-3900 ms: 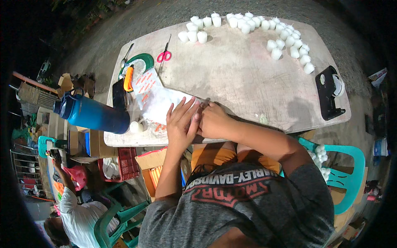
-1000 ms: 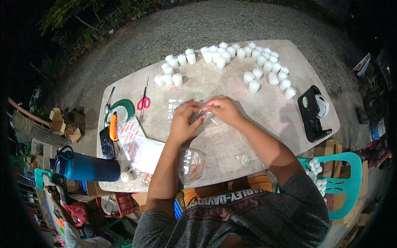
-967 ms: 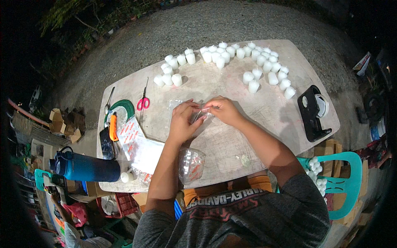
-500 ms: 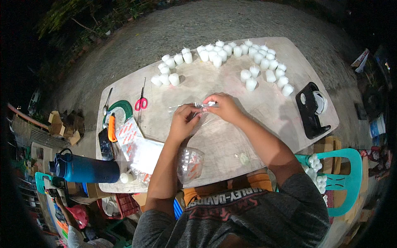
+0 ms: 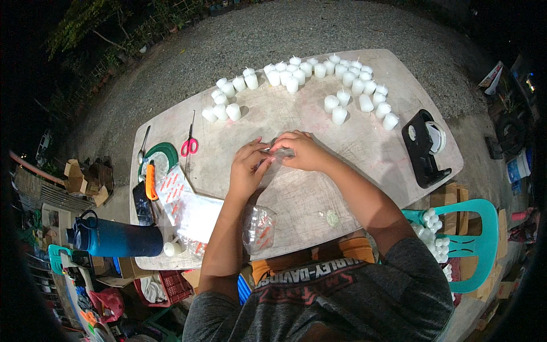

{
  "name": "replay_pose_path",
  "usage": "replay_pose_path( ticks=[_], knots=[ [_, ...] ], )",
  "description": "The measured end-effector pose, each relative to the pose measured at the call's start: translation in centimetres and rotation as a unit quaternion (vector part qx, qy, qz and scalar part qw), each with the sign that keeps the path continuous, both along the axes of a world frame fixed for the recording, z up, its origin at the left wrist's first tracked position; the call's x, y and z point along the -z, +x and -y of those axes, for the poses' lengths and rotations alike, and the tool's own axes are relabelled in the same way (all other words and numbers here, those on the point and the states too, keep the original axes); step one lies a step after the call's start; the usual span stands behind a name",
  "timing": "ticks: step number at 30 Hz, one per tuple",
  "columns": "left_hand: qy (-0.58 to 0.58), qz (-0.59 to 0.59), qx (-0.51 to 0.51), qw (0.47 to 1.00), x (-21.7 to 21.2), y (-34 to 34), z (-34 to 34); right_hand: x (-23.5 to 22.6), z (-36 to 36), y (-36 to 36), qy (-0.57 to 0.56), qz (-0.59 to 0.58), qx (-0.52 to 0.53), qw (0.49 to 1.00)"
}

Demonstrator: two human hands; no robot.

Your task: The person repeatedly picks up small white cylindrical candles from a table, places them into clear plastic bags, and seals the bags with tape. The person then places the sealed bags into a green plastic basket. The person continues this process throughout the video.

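Above the middle of the table, both hands close on a small piece of crinkled clear plastic wrap (image 5: 283, 153). The left hand (image 5: 249, 165) pinches it between thumb and fingers on its left side. From the right, my right hand (image 5: 301, 150) curls over it, with the fingers meeting the left fingertips. Whatever the plastic may wrap is hidden by the fingers. Beyond the hands, several short white candles (image 5: 292, 85) with wicks stand in a curved band along the far side. Three more candles (image 5: 339, 117) form a cluster nearer to my right hand.
Pink-handled scissors (image 5: 190, 146), an orange cutter (image 5: 151, 181), a green ring (image 5: 165, 149), a phone (image 5: 143, 202) and printed plastic packaging (image 5: 199, 214) lie left. A blue bottle (image 5: 125, 240) stands at the left edge. A black tape dispenser (image 5: 419, 162) sits right, above a teal chair (image 5: 484, 245).
My hands have drawn closer together, and the right fingers now cover more of the plastic. Less of the wrap sticks out past them. The whole view has shifted slightly.
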State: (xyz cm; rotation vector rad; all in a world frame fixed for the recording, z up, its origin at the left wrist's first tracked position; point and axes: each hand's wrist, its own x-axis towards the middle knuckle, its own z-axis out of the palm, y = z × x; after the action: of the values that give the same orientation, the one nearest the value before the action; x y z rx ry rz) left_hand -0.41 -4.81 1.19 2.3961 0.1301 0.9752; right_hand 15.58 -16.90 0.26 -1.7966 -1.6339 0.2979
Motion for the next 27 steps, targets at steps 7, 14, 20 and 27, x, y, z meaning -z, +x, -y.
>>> replay_pose_path(
  ticks=[7, 14, 20, 27],
  knots=[
    [-0.152, -0.036, 0.047, 0.987, -1.3, -0.3, 1.4, 1.0, -0.7, 0.3, 0.085, -0.095, 0.022, 0.992],
    [-0.159, -0.083, 0.035, 0.983, -0.1, 0.1, 0.8, 0.6, -0.6, 0.0, 0.013, -0.235, 0.021, 0.972],
    [-0.138, -0.077, 0.038, 0.987, 0.2, -0.5, 0.3, -6.0, 6.2, 4.9, 0.045, 0.11, 0.32, 0.94],
    [-0.136, -0.078, 0.057, 0.986, -0.4, 0.5, 1.0, -3.3, 13.0, 13.9, -0.176, 0.162, 0.559, 0.794]
  ],
)
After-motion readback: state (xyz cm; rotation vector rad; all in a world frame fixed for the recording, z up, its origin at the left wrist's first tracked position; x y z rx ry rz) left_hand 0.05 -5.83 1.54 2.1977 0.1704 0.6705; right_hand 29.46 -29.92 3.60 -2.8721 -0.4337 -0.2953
